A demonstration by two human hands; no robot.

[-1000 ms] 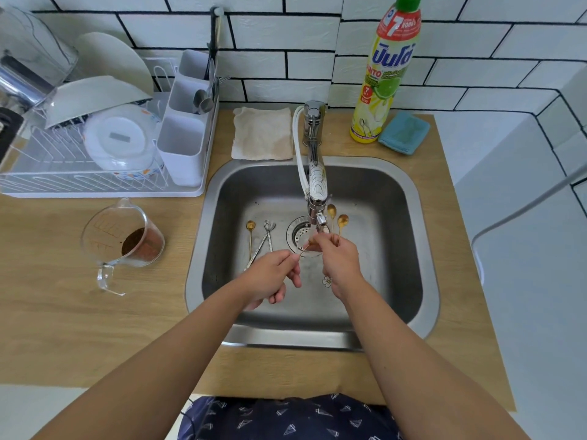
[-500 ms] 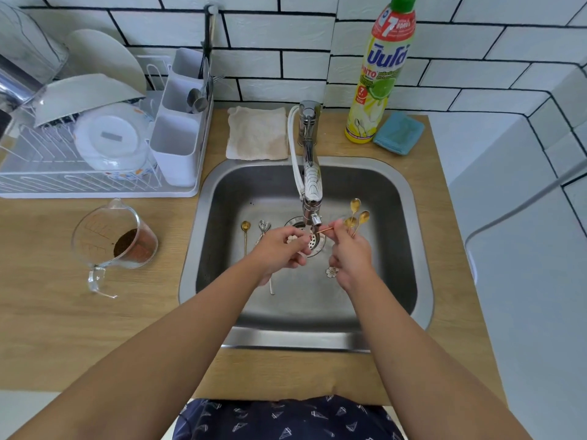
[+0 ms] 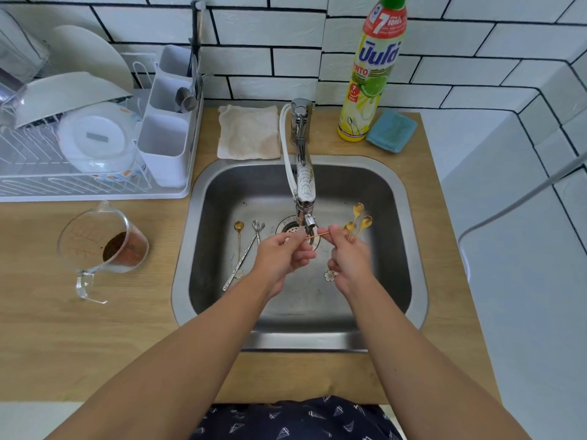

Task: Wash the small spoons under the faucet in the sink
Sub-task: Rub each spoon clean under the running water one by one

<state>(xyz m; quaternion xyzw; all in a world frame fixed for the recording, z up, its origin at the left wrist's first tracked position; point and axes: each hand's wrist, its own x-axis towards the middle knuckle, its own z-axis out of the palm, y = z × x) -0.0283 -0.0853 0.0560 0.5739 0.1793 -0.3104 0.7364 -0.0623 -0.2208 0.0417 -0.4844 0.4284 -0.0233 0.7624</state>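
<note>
Small gold-coloured metal spoons, three with bowls up and fanned out, are clutched by their stems in the right hand over the right half of the stainless-steel sink. A further thin gold spoon stem lies crosswise between the two hands, directly beneath the outlet of the chrome faucet; the left hand pinches one end with fingers curled closed, and the right thumb and forefinger pinch the other end. Whether water is running cannot be told. A white flower-shaped handle end hangs below the right hand. On the sink floor near its left wall lie one gold spoon and a silver heart-bowled spoon, side by side, left of the round drain strainer. On the wooden table at the sink's back edge rest a beige cloth, a yellow dish-soap bottle and a blue sponge. At the table's left stand a white dish rack and a clear glass measuring jug tipped on its side.
</note>
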